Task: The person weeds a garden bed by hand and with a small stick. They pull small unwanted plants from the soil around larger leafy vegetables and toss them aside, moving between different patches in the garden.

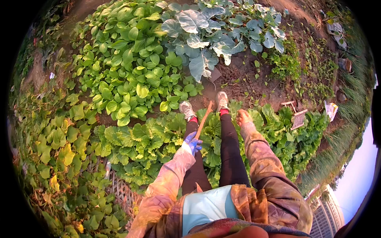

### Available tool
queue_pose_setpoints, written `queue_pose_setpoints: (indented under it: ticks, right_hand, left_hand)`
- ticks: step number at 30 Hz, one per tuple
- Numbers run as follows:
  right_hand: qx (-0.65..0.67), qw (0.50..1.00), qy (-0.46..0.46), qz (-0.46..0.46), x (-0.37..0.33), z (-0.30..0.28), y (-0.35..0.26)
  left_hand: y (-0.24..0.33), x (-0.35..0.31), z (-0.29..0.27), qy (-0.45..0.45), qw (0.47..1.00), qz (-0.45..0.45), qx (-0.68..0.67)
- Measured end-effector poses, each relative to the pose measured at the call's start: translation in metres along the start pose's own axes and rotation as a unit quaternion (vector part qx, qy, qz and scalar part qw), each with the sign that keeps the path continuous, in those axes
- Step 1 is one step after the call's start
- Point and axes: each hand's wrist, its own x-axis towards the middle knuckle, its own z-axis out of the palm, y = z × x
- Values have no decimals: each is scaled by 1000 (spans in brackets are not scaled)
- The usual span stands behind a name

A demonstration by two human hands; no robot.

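Observation:
My left hand (193,143), in a blue glove, is closed round the wooden handle of a hoe (204,120). The handle slants up and away between my shoes (187,110). Beyond its far end, a dark flat blade (214,75) on a thin curved neck lies at the soil beside the blue-green leaves. My right hand (244,118) hangs over the leafy row to the right of my legs. Its fingers look loosely bent and a little apart, with nothing visible in them.
Light-green leafy plants (131,59) grow ahead on the left, with broad blue-green plants (194,23) beside them. A lettuce-like row (143,142) crosses at my legs. At right are a small slatted stool (299,119) and a white packet (331,110). Vines (59,139) cover the left.

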Motion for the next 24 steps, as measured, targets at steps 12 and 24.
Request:
queue_pose_setpoints:
  ticks: [12, 24]
  right_hand:
    - [-266, 941, -108, -180, 240, 118, -23]
    - [-718, 540, 17, -440, 388, 152, -7]
  left_hand:
    - [-49, 162, 111, -20, 969, 32, -243]
    - [-60, 180, 194, -6, 955, 124, 271]
